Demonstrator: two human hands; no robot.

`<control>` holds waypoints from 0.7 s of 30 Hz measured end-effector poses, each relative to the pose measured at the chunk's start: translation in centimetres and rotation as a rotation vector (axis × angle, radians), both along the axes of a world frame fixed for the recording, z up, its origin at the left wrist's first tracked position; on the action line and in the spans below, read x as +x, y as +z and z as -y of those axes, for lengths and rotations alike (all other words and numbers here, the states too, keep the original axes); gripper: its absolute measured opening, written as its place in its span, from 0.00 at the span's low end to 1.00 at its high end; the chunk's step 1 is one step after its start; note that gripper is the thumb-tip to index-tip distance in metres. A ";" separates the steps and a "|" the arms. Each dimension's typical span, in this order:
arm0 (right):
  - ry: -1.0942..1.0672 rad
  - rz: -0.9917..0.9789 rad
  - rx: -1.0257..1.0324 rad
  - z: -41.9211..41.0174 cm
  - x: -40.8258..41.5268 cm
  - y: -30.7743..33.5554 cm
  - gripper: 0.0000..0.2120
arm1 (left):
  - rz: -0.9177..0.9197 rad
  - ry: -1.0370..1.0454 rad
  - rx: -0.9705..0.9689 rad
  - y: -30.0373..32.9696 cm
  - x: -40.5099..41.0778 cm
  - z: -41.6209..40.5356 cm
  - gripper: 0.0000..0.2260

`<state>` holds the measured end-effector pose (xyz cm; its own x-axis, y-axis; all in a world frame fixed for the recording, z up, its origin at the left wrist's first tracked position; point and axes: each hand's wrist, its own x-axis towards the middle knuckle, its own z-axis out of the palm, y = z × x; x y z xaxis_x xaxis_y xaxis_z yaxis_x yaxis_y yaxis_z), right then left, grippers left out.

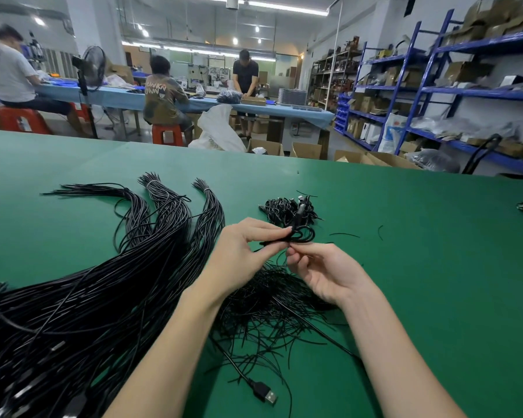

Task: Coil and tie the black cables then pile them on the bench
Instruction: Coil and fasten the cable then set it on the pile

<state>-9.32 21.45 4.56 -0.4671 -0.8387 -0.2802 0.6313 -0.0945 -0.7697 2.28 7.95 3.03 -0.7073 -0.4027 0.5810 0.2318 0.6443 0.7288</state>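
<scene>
Fingers of left hand (242, 251) pinching coiled cable (299, 235), right hand (320, 267) pinching its tie. Light, springy, limp; best gripped at the crossing, just before tied pile (287, 208).

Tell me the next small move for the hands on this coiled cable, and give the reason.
Probably twist the tie shut round the coil. The left hand pinches the small coiled cable above the bench, and the right hand pinches a thin strand at its waist. The pile of tied coils lies just beyond.
</scene>
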 end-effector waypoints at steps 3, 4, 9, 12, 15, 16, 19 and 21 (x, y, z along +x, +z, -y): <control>-0.057 -0.352 0.064 0.6 0.1 -0.6 0.01 | 0.129 -0.025 0.357 0.3 0.1 0.3 0.09; -0.095 -0.498 0.064 0.7 0.1 -0.6 0.02 | 0.145 -0.040 0.523 0.4 0.1 0.2 0.09; -0.228 -1.197 0.049 -0.1 -0.2 -0.2 0.08 | 0.238 -0.235 1.061 1.3 0.5 0.3 0.13; -0.355 -1.417 0.005 -0.5 0.0 -0.1 0.07 | 0.286 -0.264 1.188 1.7 0.6 0.1 0.10; -0.354 -1.501 -0.054 -0.6 0.1 0.0 0.08 | 0.279 -0.258 1.277 1.7 0.4 0.0 0.08; -0.338 -1.515 -0.063 -0.6 0.0 0.0 0.09 | 0.282 -0.250 1.271 1.7 0.4 -0.1 0.07; -0.316 -1.603 -0.070 -0.6 -0.4 -0.1 0.08 | 0.282 -0.252 1.281 1.6 0.4 -0.2 0.10; -0.320 -1.628 -0.078 -0.5 -0.4 -0.4 0.06 | 0.273 -0.277 1.370 1.4 0.5 -0.2 0.12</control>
<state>-9.76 21.94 4.17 -0.3538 -0.6448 0.6775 -0.8280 -0.1211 -0.5476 2.77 8.14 4.39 -0.8793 -0.3585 -0.3135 -0.0152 -0.6368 0.7709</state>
